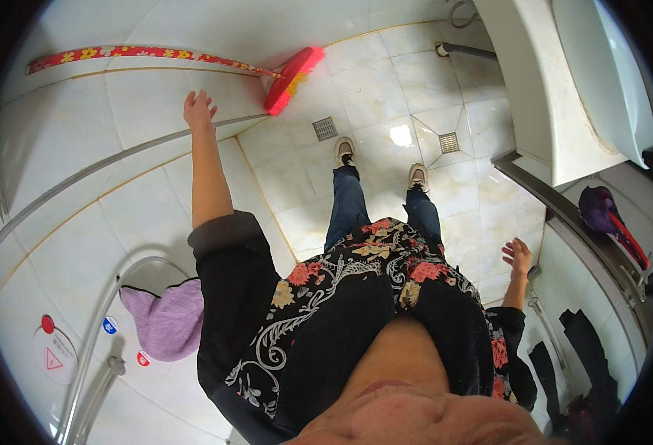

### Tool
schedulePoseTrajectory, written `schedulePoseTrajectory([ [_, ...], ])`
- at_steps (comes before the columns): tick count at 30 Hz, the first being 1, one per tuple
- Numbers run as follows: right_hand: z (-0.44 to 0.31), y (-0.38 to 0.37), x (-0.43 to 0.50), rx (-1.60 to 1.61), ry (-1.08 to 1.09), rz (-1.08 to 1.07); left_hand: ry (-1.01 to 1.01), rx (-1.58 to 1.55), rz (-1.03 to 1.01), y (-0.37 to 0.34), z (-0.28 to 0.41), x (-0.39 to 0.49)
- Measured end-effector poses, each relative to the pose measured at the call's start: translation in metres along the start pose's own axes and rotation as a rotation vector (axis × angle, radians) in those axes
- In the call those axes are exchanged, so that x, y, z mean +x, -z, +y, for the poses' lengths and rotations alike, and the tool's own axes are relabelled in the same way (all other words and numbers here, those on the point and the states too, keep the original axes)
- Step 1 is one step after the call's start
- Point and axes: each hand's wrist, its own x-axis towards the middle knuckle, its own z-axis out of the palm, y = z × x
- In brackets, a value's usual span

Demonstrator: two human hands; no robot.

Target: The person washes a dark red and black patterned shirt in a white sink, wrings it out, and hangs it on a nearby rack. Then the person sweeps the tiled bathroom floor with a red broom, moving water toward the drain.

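Note:
My left hand [199, 113] is empty, its fingers apart, held out over the wall-side ledge. Closest to it is a broom [293, 81] with a red head and pink and yellow bristles. The broom's red flower-patterned handle [137, 53] runs along the tiled wall beyond my fingertips, with a gap between them. On the other side, my right hand [518, 257] hangs loosely with nothing in it. It is near the dark edge of the washbasin cabinet [560, 206], apart from it.
A pale washbasin [596, 83] juts out at the right. Two floor drains [324, 128] are set in the tiles, by wet patches. A purple cloth [165, 320] hangs beside a metal shower pipe [90, 345] on the left. A purple and red item [601, 211] lies at far right.

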Motion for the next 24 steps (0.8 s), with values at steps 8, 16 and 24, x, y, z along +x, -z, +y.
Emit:
schedulePoseTrajectory([
  [8,-0.119,-0.090,-0.037,-0.199,0.320,-0.275,-0.108,0.033,-0.052,-0.060,0.072,0.086],
  [16,-0.248,-0.190,-0.071,-0.189,0.674,-0.499,-0.124,0.240,-0.610,-0.103,0.038,0.074],
  [24,-0.375,-0.293,-0.191,0.445,1.251,0.018,-0.190,0.764,-0.786,-0.240,-0.041,-0.091],
])
